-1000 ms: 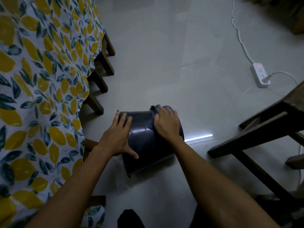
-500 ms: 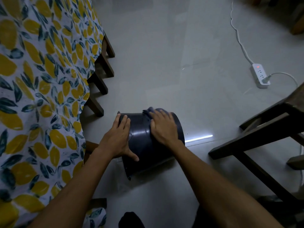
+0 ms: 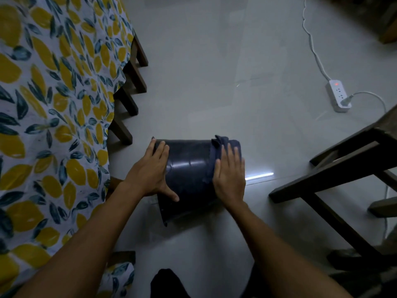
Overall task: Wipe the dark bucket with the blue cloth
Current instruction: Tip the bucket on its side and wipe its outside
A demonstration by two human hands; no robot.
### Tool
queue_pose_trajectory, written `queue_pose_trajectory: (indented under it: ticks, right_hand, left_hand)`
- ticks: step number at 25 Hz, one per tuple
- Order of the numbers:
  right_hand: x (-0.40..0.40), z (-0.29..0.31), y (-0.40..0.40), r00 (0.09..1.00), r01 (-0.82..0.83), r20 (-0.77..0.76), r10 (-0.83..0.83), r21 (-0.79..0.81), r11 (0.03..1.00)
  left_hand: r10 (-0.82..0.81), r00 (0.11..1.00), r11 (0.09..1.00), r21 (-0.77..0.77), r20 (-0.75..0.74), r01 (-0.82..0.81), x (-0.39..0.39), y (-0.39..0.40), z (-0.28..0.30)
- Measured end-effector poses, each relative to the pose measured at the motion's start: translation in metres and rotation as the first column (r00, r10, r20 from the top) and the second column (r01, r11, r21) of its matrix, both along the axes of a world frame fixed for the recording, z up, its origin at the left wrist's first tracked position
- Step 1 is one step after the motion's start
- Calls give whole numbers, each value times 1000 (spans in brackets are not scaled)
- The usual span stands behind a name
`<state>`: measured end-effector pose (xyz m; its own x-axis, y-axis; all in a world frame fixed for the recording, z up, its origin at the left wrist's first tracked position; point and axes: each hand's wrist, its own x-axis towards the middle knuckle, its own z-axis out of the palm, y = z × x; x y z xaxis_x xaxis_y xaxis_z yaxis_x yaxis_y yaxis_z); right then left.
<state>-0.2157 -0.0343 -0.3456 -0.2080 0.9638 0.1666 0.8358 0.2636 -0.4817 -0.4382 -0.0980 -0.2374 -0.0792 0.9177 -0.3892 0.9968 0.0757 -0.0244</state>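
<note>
head view | dark bucket [image 3: 189, 168] lies on its side on the floor [image 3: 214, 82], between the lemon-print tablecloth [image 3: 53, 104] at left and wooden chair [image 3: 335, 168] at right | my left hand [image 3: 150, 175] flat, steadying its left end, gripping nothing | my right hand [image 3: 229, 175] presses the blue cloth [image 3: 219, 145] flat on the right end | I judge wiping mid-way: upper side under way, underside and inside unseen

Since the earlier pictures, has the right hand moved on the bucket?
Yes. The right hand with the cloth slid right along the bucket, toward the floor's light streak.
</note>
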Motion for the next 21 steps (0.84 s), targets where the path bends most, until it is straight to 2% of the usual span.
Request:
queue_pose_trajectory:
  ticks: [1,2,6,8,11,13,15,17,19,21]
  right_hand:
    - [-9,6,16,1000,15,0,-15,-33,999]
    - [-20,13,26,999,-38,11,39,-41,998]
    - [-63,28,3,900,-436,-2,436,4,900]
    - [-57,25,-21,844,-536,2,536,24,844]
    - [-15,9,-44,769,-639,115,629,91,764]
    - [9,-1,-47,813,-581,127,568,113,806]
    - [12,0,-35,914,-403,73,399,67,913]
    - [6,7,-13,978,-206,17,206,-31,978]
    - [-1,17,9,992,-124,-40,119,-158,980]
    - [-1,22,19,990,-142,-52,134,-181,973]
  left_hand:
    - [-1,1000,1000,1,-2,1,1,0,0]
    - [-9,1000,1000,-1,-10,9,2,-1,0]
    - [-47,999,999,18,-25,47,3,-5,-2]
    - [-77,996,997,27,-45,78,2,-7,-3]
    - [-90,994,994,52,-53,93,2,-6,-4]
    - [-63,997,995,72,-49,67,4,-9,-4]
    - [-68,996,995,74,-54,72,8,-12,-5]
    - [-52,998,993,107,-46,57,12,-17,-4]
    - [-60,995,989,131,-75,70,15,-21,-4]
    - [-77,989,984,152,-123,95,21,-31,-7]
